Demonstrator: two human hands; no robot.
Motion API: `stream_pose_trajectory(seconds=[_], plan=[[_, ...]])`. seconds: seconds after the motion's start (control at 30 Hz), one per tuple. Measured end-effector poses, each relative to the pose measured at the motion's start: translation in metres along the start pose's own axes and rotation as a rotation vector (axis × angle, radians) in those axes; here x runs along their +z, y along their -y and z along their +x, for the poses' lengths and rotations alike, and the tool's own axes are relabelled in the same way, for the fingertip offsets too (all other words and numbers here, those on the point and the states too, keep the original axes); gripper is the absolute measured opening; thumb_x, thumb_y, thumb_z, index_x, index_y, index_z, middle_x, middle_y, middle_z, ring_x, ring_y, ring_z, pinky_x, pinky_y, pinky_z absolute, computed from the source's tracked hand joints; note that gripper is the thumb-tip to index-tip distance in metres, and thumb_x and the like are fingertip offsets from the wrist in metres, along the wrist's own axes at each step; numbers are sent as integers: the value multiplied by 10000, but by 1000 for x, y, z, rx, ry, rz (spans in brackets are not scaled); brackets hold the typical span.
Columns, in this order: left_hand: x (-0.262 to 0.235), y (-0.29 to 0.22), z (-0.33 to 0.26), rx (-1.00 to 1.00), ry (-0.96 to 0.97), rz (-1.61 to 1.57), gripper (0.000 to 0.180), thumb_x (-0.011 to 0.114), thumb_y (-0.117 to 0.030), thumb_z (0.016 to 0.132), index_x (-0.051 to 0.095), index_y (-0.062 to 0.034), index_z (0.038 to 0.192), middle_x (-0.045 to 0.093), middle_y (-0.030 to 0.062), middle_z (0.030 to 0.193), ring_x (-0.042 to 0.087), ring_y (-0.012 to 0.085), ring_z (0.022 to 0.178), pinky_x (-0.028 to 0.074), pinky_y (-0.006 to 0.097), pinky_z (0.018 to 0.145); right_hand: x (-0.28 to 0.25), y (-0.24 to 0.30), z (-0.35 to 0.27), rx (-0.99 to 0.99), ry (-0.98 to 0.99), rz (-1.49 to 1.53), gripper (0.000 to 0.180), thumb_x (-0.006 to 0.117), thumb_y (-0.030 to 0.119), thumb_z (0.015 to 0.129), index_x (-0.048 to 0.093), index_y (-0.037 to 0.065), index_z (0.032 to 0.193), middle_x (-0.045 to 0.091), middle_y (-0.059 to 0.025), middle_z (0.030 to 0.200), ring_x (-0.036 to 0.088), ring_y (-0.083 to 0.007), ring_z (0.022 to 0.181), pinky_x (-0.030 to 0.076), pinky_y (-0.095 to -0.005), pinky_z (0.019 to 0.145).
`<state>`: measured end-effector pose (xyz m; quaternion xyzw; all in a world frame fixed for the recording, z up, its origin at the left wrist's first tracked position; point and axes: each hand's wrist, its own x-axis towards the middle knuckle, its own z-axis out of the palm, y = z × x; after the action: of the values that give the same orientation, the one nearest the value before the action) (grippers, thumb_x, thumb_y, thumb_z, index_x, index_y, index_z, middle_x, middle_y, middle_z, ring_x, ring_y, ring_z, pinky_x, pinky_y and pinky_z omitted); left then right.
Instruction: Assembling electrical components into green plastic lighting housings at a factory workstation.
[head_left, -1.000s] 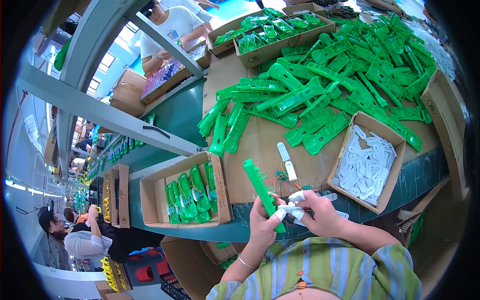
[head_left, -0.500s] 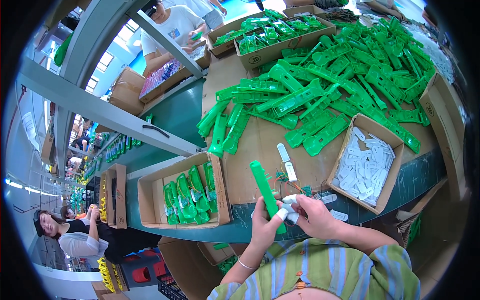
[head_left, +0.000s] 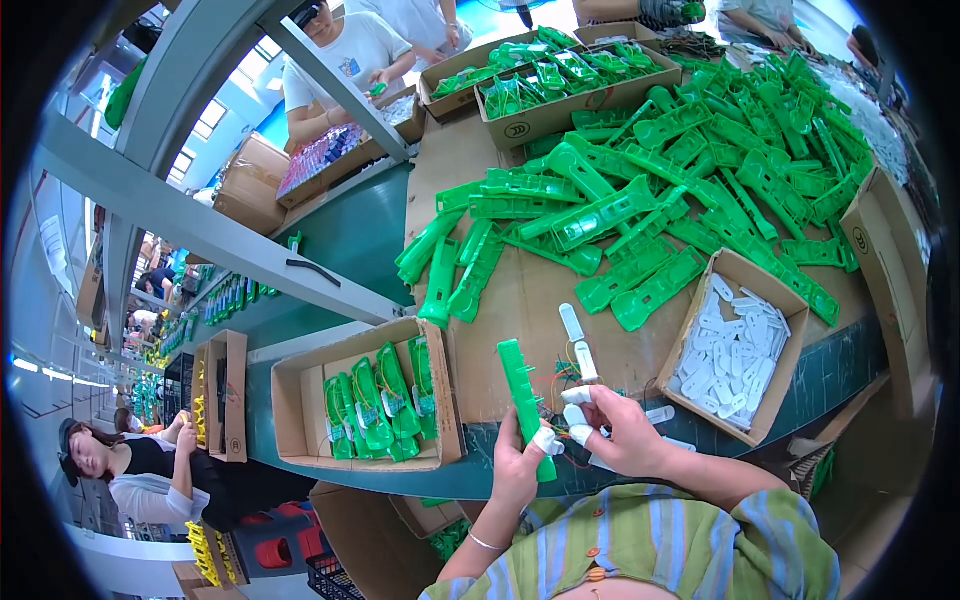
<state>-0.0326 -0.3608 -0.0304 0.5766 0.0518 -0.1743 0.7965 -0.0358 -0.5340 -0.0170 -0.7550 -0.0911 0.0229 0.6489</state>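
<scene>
My left hand (head_left: 517,465) is closed round the lower part of a long green plastic housing (head_left: 519,385), held tilted above the table's near edge. Thin coloured wires run beside the housing toward my right hand (head_left: 625,430). White covers wrap the fingertips of that hand and the left thumb. The right fingers are bent together close to the housing; whatever they pinch is too small to make out. Just beyond them, a white oblong piece (head_left: 570,322) lies on the cardboard, with another white piece (head_left: 585,361) and wires beside it.
A carton of white oblong pieces (head_left: 681,383) stands at right; a carton of wired green housings (head_left: 300,390) stands at left. Loose green housings (head_left: 600,215) are heaped behind. A metal frame (head_left: 230,235) crosses the left side. Other people work farther off.
The green housing has turned more upright and shifted slightly down and left. My right hand has drawn a little away from it, and the wires now show between them.
</scene>
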Motion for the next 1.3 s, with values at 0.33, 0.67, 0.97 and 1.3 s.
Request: stream_pose_trajectory(seconds=[0.33,0.67,0.97,1.3], plan=[[28,-36,27,207,375,225,933,666,-206,783,-1,-27,1411,239,157,1405,300,246,1278,293,364,1021,-23,13,14,116,-109,651,282,541,5,841,423,3,1097,572,-68,929,578,-121,813,482,-257,724],[15,-31,7,291,347,185,928,656,-189,784,-7,-53,1419,301,170,1373,372,250,1227,324,359,995,-3,22,7,62,-44,586,246,568,12,836,448,5,1050,584,-64,907,588,-97,805,496,-233,696],[1,-16,-10,436,182,690,908,665,-202,774,46,-33,1417,361,157,1336,413,249,1193,354,359,976,10,15,-2,102,14,312,168,575,-45,806,484,6,938,611,-61,853,606,-93,783,507,-225,678],[-7,-6,-5,191,307,380,924,645,-218,777,3,-59,1422,361,159,1336,417,246,1189,338,350,980,7,8,7,279,122,416,167,593,-28,801,487,-11,930,611,-62,794,618,-99,734,520,-226,615]])
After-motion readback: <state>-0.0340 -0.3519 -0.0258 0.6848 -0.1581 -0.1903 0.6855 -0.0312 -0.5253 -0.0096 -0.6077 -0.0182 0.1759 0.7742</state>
